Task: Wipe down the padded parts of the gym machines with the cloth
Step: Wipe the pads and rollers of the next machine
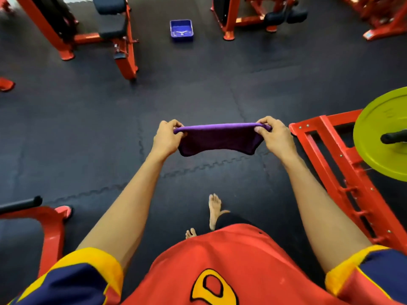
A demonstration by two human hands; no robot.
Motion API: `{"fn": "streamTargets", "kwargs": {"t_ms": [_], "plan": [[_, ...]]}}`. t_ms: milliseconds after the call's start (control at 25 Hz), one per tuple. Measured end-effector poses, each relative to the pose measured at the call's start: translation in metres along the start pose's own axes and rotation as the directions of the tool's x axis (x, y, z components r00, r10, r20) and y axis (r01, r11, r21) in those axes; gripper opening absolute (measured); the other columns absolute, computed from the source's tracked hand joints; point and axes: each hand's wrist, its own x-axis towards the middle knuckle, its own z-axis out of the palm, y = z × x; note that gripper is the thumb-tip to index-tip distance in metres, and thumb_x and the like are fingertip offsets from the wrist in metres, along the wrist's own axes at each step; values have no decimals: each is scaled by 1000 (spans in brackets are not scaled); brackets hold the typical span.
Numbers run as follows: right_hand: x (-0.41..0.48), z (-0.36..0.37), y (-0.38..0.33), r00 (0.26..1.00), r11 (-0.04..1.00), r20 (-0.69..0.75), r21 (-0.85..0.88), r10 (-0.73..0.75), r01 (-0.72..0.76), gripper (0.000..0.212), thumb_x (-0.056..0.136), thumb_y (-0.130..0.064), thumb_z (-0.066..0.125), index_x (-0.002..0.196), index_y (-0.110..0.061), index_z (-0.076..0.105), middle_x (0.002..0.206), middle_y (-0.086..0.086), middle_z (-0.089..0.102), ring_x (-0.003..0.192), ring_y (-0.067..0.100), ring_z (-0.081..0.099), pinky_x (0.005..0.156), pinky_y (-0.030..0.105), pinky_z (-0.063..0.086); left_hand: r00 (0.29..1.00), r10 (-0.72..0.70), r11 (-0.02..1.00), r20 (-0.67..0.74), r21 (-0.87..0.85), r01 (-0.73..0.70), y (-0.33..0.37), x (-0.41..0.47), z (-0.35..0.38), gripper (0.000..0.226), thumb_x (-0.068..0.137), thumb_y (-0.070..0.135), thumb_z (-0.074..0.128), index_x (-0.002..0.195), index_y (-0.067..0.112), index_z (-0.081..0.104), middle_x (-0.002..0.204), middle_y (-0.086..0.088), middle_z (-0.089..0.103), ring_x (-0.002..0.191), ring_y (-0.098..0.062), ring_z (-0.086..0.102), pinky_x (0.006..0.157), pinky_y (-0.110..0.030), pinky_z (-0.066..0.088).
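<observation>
A purple cloth (218, 139) hangs stretched between my two hands in front of me, above the black floor mats. My left hand (166, 137) pinches its left top corner and my right hand (275, 135) pinches its right top corner. A red machine with a black padded seat and backrest (111, 15) stands at the far left. Another red machine with black roller pads (286, 16) stands at the far right.
A blue tray (181, 29) sits on the floor between the two far machines. To my right a red frame (343, 164) carries a yellow-green weight plate (383, 133). A red frame (50, 230) with a black handle stands at my left. My bare feet are below.
</observation>
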Motion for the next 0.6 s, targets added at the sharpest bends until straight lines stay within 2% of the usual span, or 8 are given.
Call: {"fn": "streamTargets", "kwargs": {"t_ms": [120, 200, 320, 400, 480, 600], "plan": [[54, 8, -1, 998, 1000, 58, -6, 0, 0, 7, 96, -32, 64, 102, -35, 66, 101, -2, 62, 97, 21, 60, 90, 39, 47, 999, 17, 1000, 36, -20, -17, 12, 58, 2, 3, 93, 27, 64, 95, 27, 61, 103, 0, 61, 92, -22, 63, 88, -39, 47], [88, 14, 2, 995, 998, 91, 54, 34, -39, 4, 96, -30, 64, 95, -34, 63, 93, -8, 63, 90, 15, 59, 85, 36, 46, 996, 6, 986, 86, -164, 8, 20, 96, 4, 4, 94, 21, 64, 93, 24, 61, 95, 0, 68, 88, -20, 65, 84, -36, 48], [150, 26, 11, 993, 950, 93, 297, 70, -94, 14, 95, -14, 68, 91, -27, 65, 91, -8, 66, 83, 7, 59, 83, 28, 46, 978, 4, 884, 211, -457, 95, 44, 164, 8, 11, 95, 10, 62, 90, 18, 67, 88, -2, 68, 83, -15, 62, 82, -31, 50], [192, 32, 6, 984, 866, 140, 474, 107, -161, 19, 93, -5, 70, 93, -24, 68, 92, -5, 69, 83, 4, 62, 84, 22, 48, 969, 14, 816, 248, -562, 132, 65, 214, 14, 10, 94, 9, 65, 87, 14, 71, 83, -1, 70, 79, -12, 64, 81, -26, 53], [234, 37, 3, 976, 801, 137, 558, 169, -217, 13, 95, -7, 69, 95, -21, 70, 92, -5, 71, 84, 2, 63, 84, 20, 47, 980, 15, 831, 197, -547, 98, 82, 264, 24, 12, 88, -1, 70, 90, 11, 72, 80, 1, 70, 75, -7, 64, 80, -22, 51], [299, 33, 0, 967, 794, 8, 570, 254, -213, 27, 91, 6, 66, 99, -19, 67, 94, -3, 70, 86, 6, 64, 82, 17, 47, 997, -8, 853, 78, -520, 47, 106, 332, 33, 41, 77, -20, 67, 108, 6, 72, 82, 6, 63, 73, -1, 60, 80, -19, 49]]}}
